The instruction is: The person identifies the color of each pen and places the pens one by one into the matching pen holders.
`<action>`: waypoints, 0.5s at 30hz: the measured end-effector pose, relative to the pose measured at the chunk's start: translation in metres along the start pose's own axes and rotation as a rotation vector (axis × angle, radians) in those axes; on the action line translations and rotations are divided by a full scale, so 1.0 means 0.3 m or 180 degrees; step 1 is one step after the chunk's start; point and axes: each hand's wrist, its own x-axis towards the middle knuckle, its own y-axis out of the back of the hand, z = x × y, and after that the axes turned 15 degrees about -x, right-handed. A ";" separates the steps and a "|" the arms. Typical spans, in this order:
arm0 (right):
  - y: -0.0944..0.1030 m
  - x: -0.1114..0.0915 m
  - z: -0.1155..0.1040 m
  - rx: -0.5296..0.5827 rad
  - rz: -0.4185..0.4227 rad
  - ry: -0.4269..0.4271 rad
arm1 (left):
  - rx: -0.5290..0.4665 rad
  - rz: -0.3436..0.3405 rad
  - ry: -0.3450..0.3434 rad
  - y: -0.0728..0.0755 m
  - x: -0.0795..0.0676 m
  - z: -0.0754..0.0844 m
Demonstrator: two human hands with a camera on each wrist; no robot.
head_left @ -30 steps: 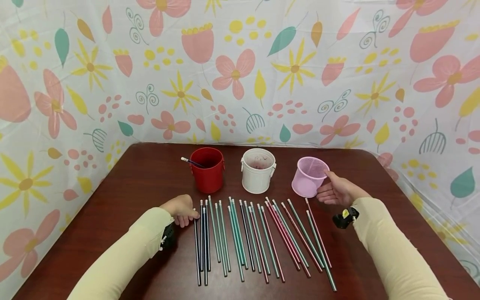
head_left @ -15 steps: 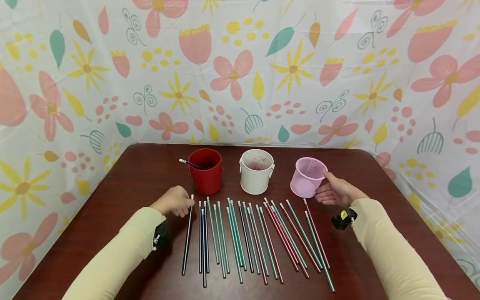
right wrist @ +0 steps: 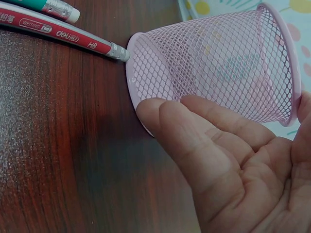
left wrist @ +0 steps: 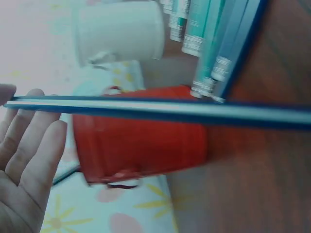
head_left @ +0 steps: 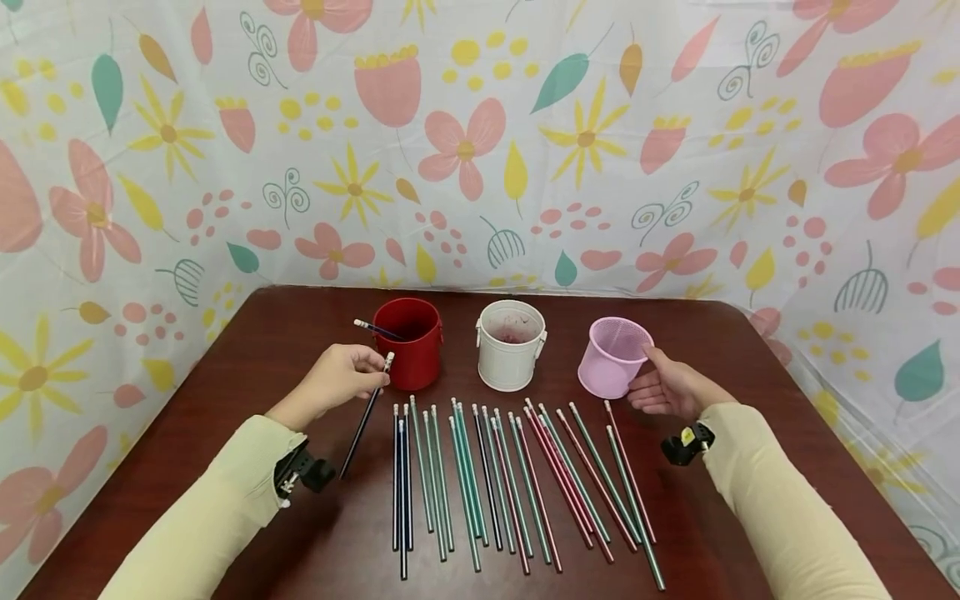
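My left hand (head_left: 333, 382) pinches a dark blue pencil (head_left: 361, 433) near its white eraser end, the shaft slanting down to the left. It is just in front of the red bucket (head_left: 415, 365), which has another dark blue pencil (head_left: 369, 326) leaning out over its rim. Across the left wrist view, the held pencil (left wrist: 204, 110) passes in front of the bucket. On the right, a pink mesh pen cup (head_left: 609, 372) stands upright beside my right hand (head_left: 673, 385). The thumb is at its rim; the other fingers lie loosely along its side, as the right wrist view shows.
Between the buckets and the table's front lies a row of pencils, from dark blue (head_left: 396, 483) through green (head_left: 442, 492) to red (head_left: 540, 492). A white bucket (head_left: 507, 367) stands between the red bucket and pink cup. Flowered cloth (head_left: 465, 208) hangs behind the brown table (head_left: 300, 321).
My left hand has lifted the leftmost dark blue pencil out of the row and brought it up toward the red bucket. The right hand stays at the pink cup.
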 end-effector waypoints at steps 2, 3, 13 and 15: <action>-0.028 -0.015 -0.023 -0.0081 0.0149 -0.0090 | -0.0018 -0.0033 -0.0174 0.007 -0.020 0.025; -0.036 -0.019 -0.031 -0.0078 0.0182 -0.0112 | -0.0016 -0.0028 -0.0271 0.012 -0.028 0.038; -0.054 -0.039 -0.058 0.0063 0.0238 -0.0155 | -0.1380 0.0640 -0.0995 0.044 -0.077 0.118; -0.054 -0.042 -0.060 0.0068 0.0224 -0.0153 | -0.1799 0.0858 -0.1234 0.042 -0.085 0.133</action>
